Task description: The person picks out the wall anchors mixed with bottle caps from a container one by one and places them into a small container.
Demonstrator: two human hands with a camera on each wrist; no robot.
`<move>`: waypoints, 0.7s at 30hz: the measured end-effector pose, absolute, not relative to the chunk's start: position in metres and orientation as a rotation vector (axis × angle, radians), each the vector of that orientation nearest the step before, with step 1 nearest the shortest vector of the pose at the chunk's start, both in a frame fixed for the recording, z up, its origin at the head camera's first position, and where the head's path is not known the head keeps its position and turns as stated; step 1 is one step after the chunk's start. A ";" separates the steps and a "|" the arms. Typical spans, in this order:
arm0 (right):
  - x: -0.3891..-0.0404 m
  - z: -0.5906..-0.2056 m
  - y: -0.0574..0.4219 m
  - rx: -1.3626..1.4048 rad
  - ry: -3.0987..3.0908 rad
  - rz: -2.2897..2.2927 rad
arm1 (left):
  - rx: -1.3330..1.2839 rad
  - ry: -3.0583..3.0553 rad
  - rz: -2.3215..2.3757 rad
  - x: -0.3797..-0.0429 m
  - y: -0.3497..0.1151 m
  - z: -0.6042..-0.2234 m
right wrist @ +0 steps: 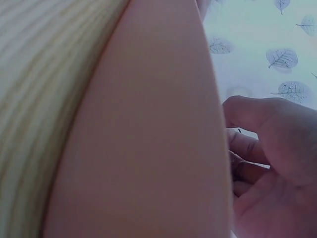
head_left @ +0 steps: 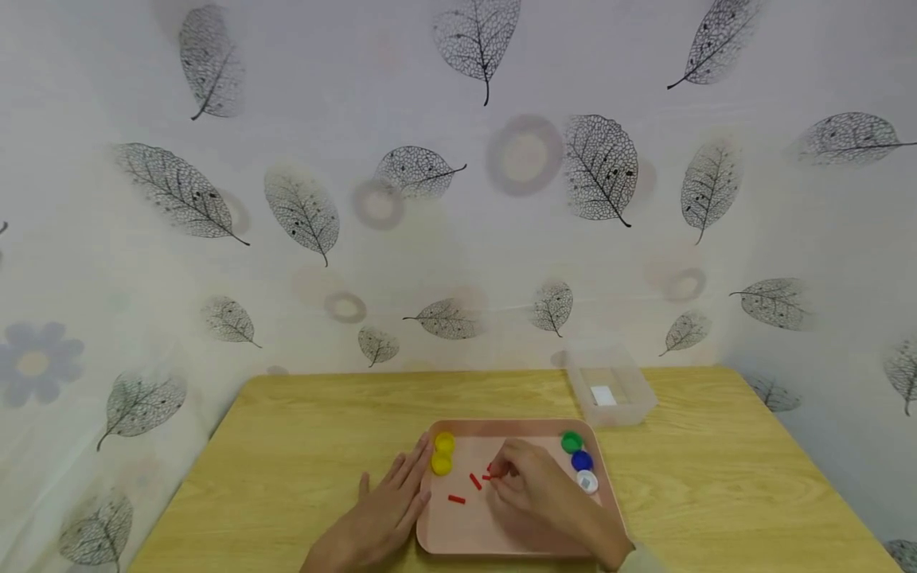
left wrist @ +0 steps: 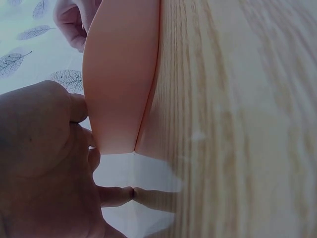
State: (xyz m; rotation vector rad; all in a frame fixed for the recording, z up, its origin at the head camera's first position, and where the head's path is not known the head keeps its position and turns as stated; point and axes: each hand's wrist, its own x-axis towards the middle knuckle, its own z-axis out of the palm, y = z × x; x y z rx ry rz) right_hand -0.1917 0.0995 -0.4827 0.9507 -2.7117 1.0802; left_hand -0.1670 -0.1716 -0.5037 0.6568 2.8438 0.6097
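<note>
In the head view my right hand [head_left: 536, 484] reaches over the pink tray [head_left: 516, 537], thumb and fingers pinching a small red stick [head_left: 487, 477]. Another red stick [head_left: 476, 481] lies close to those fingertips, and a further red piece [head_left: 456, 500] is nearer the tray's front left. A bit of red beyond the fingertips is mostly covered. Along the tray's left edge rests my left hand [head_left: 383, 509], its fingers extended against the rim. The left wrist view has this hand [left wrist: 47, 153] touching the tray wall [left wrist: 121, 79]. In the right wrist view the tray wall [right wrist: 143, 119] hides the right fingertips.
Two yellow round caps [head_left: 442, 454] sit in the tray's back left corner. Down its right side are a green cap [head_left: 571, 442], a blue cap [head_left: 582, 461] and a white cap [head_left: 587, 481]. Behind stands a clear plastic box [head_left: 630, 406] on the wooden table [head_left: 716, 477].
</note>
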 end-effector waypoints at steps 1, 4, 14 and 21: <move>-0.192 -0.482 0.101 0.959 -2.694 1.075 | 0.662 2.842 0.605 -0.167 -0.172 -0.503; -0.195 -0.478 0.105 0.955 -2.664 1.079 | 0.665 2.834 0.600 -0.168 -0.171 -0.503; -0.200 -0.468 0.120 0.888 -2.579 1.026 | 0.675 2.857 0.587 -0.172 -0.170 -0.504; -0.200 -0.466 0.127 0.889 -2.519 1.001 | 0.651 2.859 0.612 -0.168 -0.171 -0.505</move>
